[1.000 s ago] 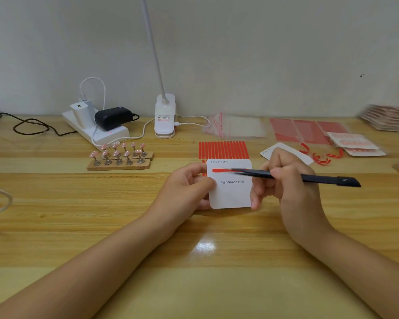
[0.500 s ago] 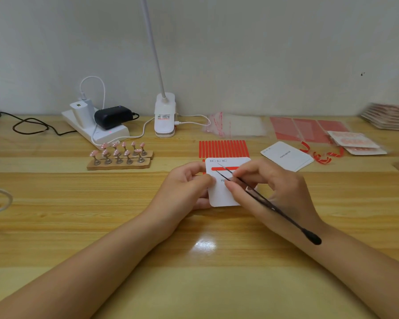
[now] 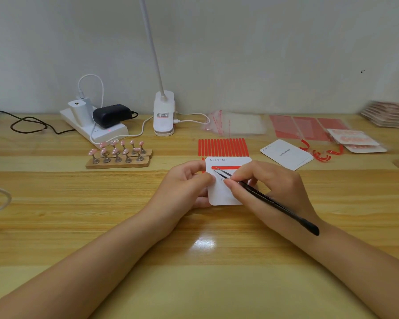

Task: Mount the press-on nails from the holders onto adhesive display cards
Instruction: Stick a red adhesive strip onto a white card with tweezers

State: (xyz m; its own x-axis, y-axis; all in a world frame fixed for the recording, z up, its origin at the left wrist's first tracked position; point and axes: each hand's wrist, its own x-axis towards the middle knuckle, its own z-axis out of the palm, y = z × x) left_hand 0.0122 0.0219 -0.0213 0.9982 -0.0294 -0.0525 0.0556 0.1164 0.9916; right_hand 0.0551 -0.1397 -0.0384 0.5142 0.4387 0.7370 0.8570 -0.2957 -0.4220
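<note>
On the glossy wooden tabletop (image 3: 55, 226), the left hand (image 3: 184, 183) pinches the left edge of a white, round-cornered display card (image 3: 219, 194), thumb on top. The right hand (image 3: 270, 185) has its fingers curled in a grip round black tweezers (image 3: 274, 203), whose long axis runs from the wrist up-left to thin tips resting at a red adhesive strip (image 3: 226, 167) lying crosswise near the card's far edge. Just beyond the card lies a sheet of red strips (image 3: 224, 147). Left of the card, pink press-on nails (image 3: 115, 149) stand on metal holders on a wooden base (image 3: 118, 164). Right of it lie spare cards (image 3: 286, 154).
</note>
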